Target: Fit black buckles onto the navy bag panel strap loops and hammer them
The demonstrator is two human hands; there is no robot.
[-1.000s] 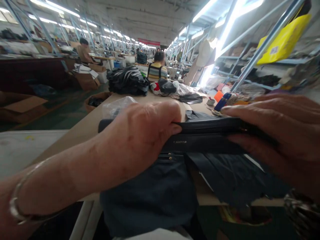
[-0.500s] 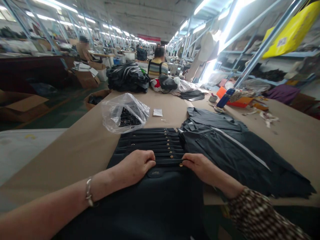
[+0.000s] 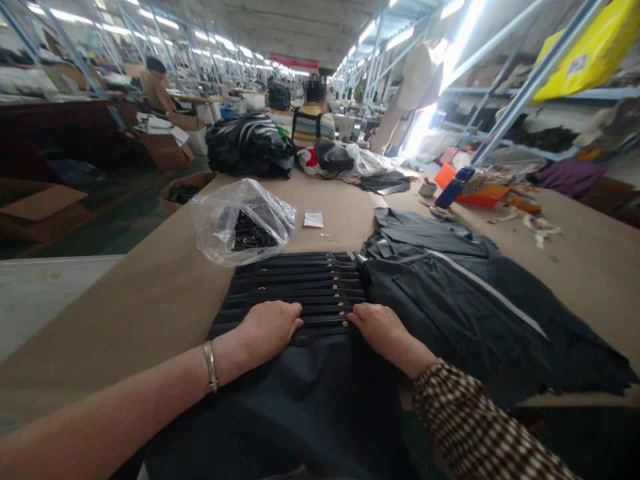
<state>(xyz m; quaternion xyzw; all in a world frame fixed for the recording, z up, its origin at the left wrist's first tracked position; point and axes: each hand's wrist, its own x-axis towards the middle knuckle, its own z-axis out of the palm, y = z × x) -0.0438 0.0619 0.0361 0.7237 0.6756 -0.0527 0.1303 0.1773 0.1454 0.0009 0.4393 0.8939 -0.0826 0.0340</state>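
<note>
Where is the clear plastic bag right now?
Head view, left of centre: the clear plastic bag lies on the brown table, just beyond the far left corner of the row of dark overlapped pieces, left of the white slip.

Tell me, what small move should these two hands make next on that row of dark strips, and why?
Probably nudge the nearest dark blue leather-like panel slightly so its top edge sits parallel to the overlapped row of black strips with gold studs. The left hand and right hand both lie flat on that edge, and the strips beyond are evenly stepped.
</note>
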